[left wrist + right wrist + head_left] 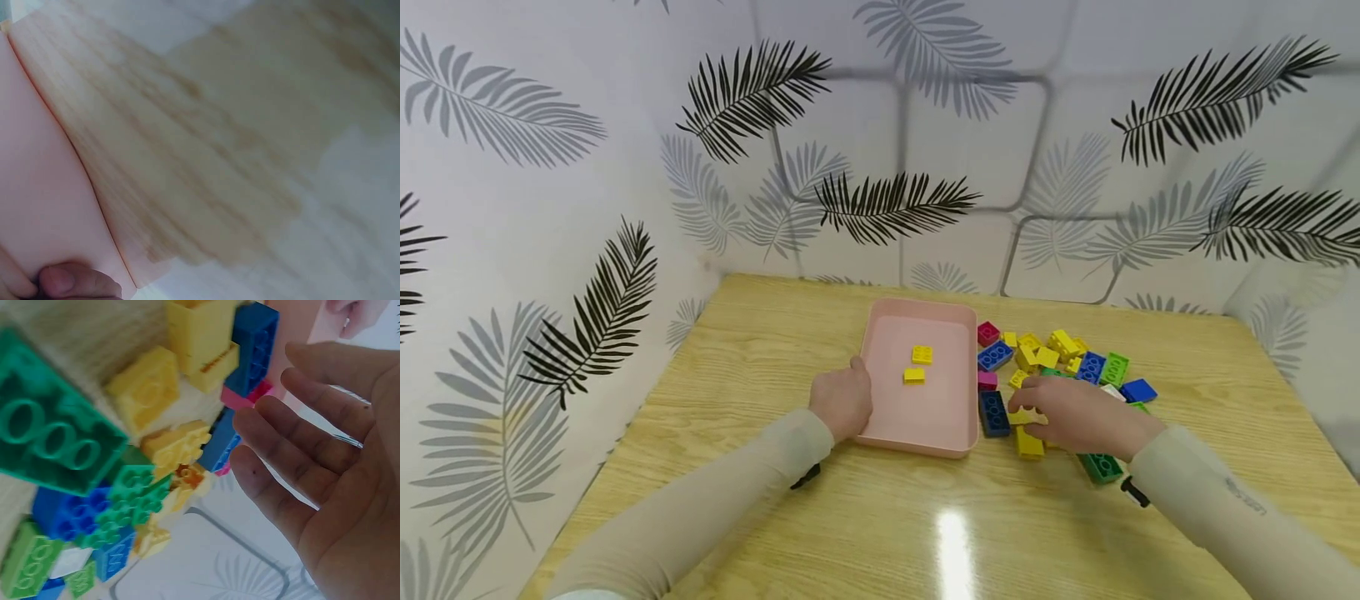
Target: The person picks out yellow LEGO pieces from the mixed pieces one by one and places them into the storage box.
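My left hand [842,402] holds the left rim of a shallow pink tray [917,421]. In the left wrist view a fingertip [59,280] lies against the pink wall; the rest of that hand is mostly out of sight. Two yellow building bricks [922,355] lie inside the tray. My right hand [1078,412] hovers over a pile of bricks right of the tray. In the right wrist view its fingers [275,481] are loosely extended, with nothing held. Nearest to it are a yellow brick [1030,443] and a dark blue brick [994,414].
Beyond the right hand lie a light green brick [1115,369], a blue brick [1139,390] and several yellow ones. A dark green brick [1101,468] sits below the right wrist. The wooden table [767,333] meets a leaf-patterned backdrop [955,250] at the back.
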A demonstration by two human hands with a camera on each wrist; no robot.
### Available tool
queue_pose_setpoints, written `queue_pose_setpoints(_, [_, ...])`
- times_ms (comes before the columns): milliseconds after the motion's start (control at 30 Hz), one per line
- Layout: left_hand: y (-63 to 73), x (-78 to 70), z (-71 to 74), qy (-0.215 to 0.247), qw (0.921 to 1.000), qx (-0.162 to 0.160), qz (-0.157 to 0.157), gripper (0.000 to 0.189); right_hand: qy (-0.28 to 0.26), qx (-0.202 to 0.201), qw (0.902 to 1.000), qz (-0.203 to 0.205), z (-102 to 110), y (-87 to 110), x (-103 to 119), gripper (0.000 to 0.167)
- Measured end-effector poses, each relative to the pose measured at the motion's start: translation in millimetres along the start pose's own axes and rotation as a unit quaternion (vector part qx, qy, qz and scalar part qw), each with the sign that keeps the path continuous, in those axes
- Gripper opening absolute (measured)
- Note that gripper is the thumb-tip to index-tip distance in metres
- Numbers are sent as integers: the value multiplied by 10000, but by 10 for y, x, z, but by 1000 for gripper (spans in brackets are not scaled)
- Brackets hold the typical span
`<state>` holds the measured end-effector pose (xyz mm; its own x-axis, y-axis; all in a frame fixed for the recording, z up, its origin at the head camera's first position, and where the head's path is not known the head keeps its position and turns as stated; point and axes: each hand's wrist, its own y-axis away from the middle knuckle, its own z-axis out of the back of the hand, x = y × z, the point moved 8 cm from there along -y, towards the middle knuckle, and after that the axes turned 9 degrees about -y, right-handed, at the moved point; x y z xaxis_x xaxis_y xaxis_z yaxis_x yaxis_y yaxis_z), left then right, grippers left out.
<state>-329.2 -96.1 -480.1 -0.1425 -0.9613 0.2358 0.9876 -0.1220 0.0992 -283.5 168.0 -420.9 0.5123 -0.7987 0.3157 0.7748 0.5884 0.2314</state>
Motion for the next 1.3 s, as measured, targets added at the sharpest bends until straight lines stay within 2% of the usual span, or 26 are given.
queue_pose_setpoints(200, [5,-10,9,-23,10000,-41,-10,51,-267,175,9992,-254,-148,118,-94,32])
queue_pose_setpoints(433, [16,-1,29,31,9999,-96,5,46,-181,143,9996,-191,-270,109,-116,32])
queue_pose_setpoints(800, [15,-5,26,84,9999,-87,6,46,49,-4,9997,-235,-284,71,-95,35])
queue_pose_setpoints(1067, [5,-9,30,104,9999,-90,23,44,50,60,9994,-348,-317,66,-92,43])
queue_pose_setpoints(1300, [6,-3,35,104,9998,-141,39,41,81,96,9991,-415,-332,58,-96,42])
